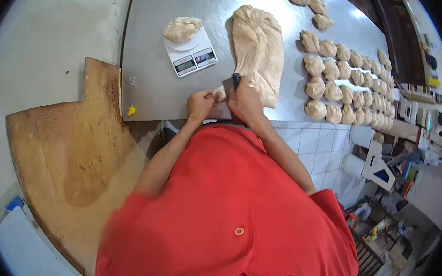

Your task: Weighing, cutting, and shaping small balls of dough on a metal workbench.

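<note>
A long mass of pale dough [258, 47] lies on the steel table [160, 85]. My right hand [244, 102] grips a black-handled dough cutter [236, 79] pressed into the near end of the dough. My left hand [200, 104] pinches the small end piece [219, 93] of that dough right beside the blade. A white kitchen scale [191, 54] stands behind my left hand with a lump of dough [182, 29] on its plate.
Several rows of portioned dough pieces [346, 76] cover the table's right side. A worn wooden board [72, 155] leans at the left. A small yellow object [131, 111] lies at the table's near left corner. Tiled counter front and cluttered shelves sit lower right.
</note>
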Demonstrator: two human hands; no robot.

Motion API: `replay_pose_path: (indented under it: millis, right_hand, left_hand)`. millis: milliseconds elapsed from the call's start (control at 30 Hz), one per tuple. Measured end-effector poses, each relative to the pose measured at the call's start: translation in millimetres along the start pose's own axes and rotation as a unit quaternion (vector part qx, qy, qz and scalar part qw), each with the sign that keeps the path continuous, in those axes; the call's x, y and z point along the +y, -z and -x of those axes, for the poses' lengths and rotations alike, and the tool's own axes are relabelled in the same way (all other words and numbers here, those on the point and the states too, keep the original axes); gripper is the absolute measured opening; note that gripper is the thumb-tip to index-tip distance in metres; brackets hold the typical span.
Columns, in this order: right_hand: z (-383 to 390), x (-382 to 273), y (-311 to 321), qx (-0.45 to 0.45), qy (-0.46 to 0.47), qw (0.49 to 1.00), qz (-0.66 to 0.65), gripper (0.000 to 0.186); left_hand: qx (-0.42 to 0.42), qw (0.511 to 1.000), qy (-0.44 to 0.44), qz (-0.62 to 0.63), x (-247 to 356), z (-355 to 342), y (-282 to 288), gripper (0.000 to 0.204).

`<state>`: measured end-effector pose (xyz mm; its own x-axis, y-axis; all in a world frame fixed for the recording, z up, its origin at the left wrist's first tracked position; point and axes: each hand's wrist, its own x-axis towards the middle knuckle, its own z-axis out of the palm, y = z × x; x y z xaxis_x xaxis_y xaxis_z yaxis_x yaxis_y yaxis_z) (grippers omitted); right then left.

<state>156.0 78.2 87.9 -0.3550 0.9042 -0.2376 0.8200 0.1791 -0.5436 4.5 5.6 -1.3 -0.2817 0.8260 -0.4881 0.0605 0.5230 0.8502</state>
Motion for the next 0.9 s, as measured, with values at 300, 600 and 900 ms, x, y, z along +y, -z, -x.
replay_pose_path:
  millis: [300, 600, 900]
  right_hand:
    - [-20, -17, -48, 0.007, -0.017, 0.999, 0.047, 0.030]
    - [36, 26, -22, -0.003, -0.064, 0.998, 0.003, 0.032]
    - [32, 1, 42, 0.051, -0.060, 0.978, -0.193, 0.039]
  left_hand:
    - [0.055, 0.975, -0.101, -0.190, -1, 0, 14, 0.028]
    - [0.132, 0.975, -0.179, -0.017, 74, -26, 86, 0.038]
    - [0.364, 0.777, -0.361, -0.366, 109, -123, 91, 0.048]
